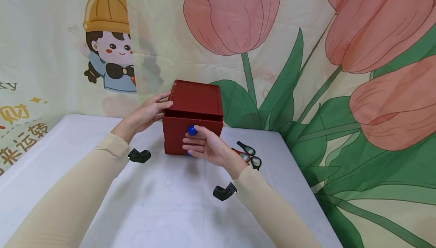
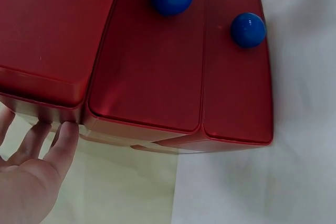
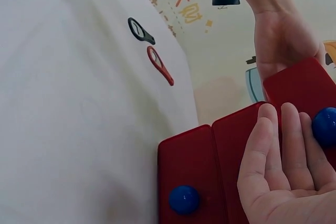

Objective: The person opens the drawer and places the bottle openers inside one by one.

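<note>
The top drawer (image 1: 176,126) of the red box (image 1: 195,95), at the white table's (image 1: 163,210) far side, stands slightly out, its contents indiscernible through a thin dark slit; the lower two look closed. The person's right hand (image 1: 214,147), fingers nearly straight, covers part of the fronts, and whether thumb and index pinch the top blue knob (image 1: 192,130) cannot be told. The left hand (image 1: 146,112), fingers loosely extended, braces the box's side, while the right arm partly hides the ring-headed tools (image 1: 246,148).
</note>
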Demonstrator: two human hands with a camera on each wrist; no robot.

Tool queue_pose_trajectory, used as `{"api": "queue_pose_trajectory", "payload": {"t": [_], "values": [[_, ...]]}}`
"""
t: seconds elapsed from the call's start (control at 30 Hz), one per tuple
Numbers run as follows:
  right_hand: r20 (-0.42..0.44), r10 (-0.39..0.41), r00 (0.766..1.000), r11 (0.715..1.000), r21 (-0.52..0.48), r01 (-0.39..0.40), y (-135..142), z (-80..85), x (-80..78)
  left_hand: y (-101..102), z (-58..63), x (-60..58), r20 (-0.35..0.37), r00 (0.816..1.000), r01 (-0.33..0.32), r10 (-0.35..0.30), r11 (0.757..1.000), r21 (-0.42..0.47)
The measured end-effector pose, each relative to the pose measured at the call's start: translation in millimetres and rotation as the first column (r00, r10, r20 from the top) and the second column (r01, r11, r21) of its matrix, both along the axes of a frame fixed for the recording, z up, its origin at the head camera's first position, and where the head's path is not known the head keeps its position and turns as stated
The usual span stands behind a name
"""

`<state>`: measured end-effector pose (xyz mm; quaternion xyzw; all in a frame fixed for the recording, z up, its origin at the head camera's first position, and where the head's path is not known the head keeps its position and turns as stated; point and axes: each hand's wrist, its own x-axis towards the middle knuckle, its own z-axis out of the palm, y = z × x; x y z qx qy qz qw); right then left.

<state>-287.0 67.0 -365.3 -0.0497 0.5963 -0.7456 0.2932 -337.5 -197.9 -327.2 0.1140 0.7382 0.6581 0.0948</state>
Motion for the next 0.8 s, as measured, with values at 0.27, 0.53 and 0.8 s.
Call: {"api": "queue_pose_trajectory", "payload": {"t": [0.27, 0.53, 0.8], "values": [[-0.001, 0.011, 1.0, 1.0, 0.009, -0.011, 2, -0.5, 7.7, 0, -0.1, 0.5, 0.003, 1.0, 0.001, -0.001, 1.0, -0.002], [0.004, 0.009, 1.0, 1.0, 0.011, -0.009, 3, -0.3, 14.9, 0, 0.2, 0.4, 0.008, 1.0, -0.005, 0.005, 1.0, -0.003], [0.008, 0.013, 1.0, 1.0, 0.009, -0.013, 3, 0.3, 21.3, 0, 0.2, 1.7, 0.009, 1.0, -0.004, 0.004, 1.0, 0.002]]}}
